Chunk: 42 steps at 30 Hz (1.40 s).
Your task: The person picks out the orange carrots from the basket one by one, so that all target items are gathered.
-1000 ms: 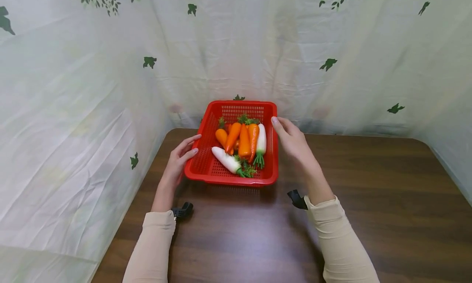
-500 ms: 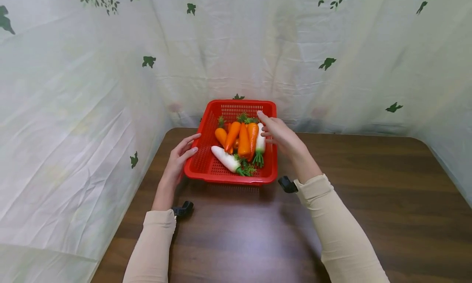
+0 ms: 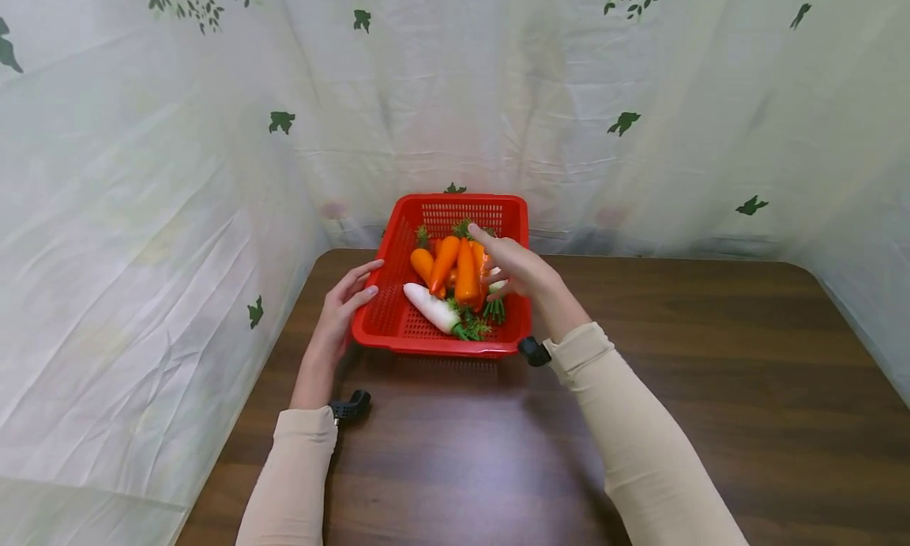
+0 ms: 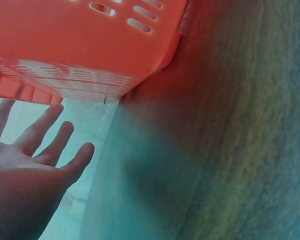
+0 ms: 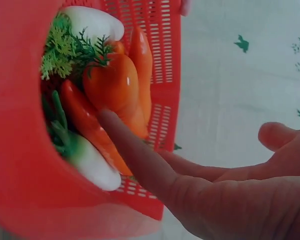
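Observation:
A red plastic basket (image 3: 426,346) with slotted walls holds several orange carrots (image 3: 466,276) and two white radishes. One white radish (image 3: 430,308) lies at the front left of the pile. The other radish (image 5: 96,167) shows in the right wrist view, partly covered by my right hand in the head view. My left hand (image 3: 336,313) rests at the basket's left rim, fingers extended. Over the basket's right side, my right hand (image 3: 524,273) reaches in with spread fingers. One finger is close above the carrots; whether it touches them I cannot tell.
The basket stands on a brown wooden table (image 3: 697,356) near its back edge. Behind and to the left hangs a pale curtain (image 3: 455,96) with green leaf prints. Black wrist cameras sit at both cuffs.
My right hand has left the basket's right rim and moved left, in over the carrots and the right-hand radish. My left hand has stayed at the left rim.

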### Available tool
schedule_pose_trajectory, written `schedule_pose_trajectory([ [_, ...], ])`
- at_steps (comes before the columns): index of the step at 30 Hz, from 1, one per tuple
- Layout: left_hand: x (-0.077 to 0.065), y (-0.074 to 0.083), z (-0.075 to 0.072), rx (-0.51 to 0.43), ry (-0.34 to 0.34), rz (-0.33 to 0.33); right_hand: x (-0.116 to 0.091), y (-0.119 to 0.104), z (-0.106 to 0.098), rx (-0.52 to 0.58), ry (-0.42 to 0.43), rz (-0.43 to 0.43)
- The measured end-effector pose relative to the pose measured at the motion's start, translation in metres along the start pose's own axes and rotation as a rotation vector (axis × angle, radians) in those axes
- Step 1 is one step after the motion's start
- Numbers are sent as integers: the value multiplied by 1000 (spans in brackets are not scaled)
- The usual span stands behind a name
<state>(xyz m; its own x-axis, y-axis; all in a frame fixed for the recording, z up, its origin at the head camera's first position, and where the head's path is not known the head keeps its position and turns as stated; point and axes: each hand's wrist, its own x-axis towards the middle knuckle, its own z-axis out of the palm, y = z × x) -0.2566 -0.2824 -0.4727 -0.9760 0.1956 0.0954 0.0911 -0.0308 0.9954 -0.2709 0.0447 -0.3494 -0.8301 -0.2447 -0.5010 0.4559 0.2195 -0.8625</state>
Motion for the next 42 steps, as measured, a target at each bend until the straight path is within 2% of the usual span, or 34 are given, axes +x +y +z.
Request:
schedule_pose_trajectory([
  [9, 0, 0, 0, -14, 1, -3, 10, -1, 11, -96, -35, 73],
  [19, 0, -1, -2, -33, 0, -6, 31, -5, 23, -72, -113, 215],
  [29, 0, -1, 0, -24, -5, 6, 38, -4, 26, -67, -85, 227],
  [37, 0, 0, 0, -37, -12, 14, 37, -8, 23, -103, -123, 233],
  [42, 0, -1, 0, -34, -17, 21, 30, -9, 21, -109, -86, 169],
])
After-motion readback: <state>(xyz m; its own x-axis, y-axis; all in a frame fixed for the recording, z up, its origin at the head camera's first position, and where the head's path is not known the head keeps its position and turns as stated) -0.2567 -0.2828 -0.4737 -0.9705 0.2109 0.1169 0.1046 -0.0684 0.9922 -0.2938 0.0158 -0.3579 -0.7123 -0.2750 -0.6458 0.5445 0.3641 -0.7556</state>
